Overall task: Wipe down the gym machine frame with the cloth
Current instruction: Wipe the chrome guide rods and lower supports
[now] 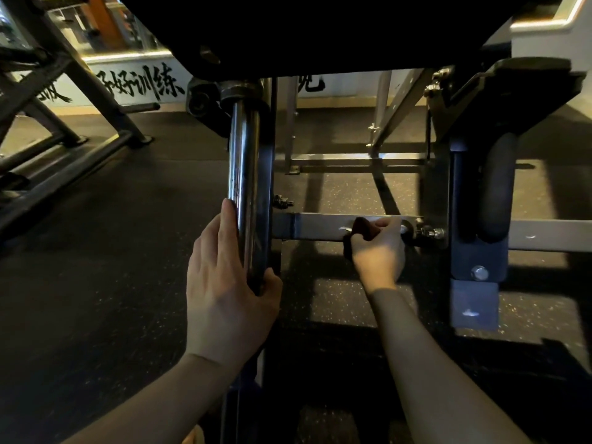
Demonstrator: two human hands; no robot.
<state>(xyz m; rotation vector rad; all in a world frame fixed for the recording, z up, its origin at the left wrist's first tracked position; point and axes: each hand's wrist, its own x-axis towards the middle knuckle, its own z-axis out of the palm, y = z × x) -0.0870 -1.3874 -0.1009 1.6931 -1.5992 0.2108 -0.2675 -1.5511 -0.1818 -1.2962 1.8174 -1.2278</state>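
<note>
A pale horizontal crossbar [315, 227] of the gym machine frame runs low across the middle of the head view. My right hand [381, 251] grips a dark cloth [360, 233] and presses it against this bar near its right end, beside a bolt [429, 232]. A shiny chrome upright tube [244, 174] rises left of centre under the black seat pad [320, 30]. My left hand [224, 283] holds that tube low down, with the fingers laid along its left side and the thumb round its right.
A dark upright post [474, 238] with a black roller [496, 187] stands right of the crossbar. Another machine's grey frame [64, 91] fills the upper left. Speckled rubber floor [112, 251] lies all around. A white wall with black lettering [137, 84] is at the back.
</note>
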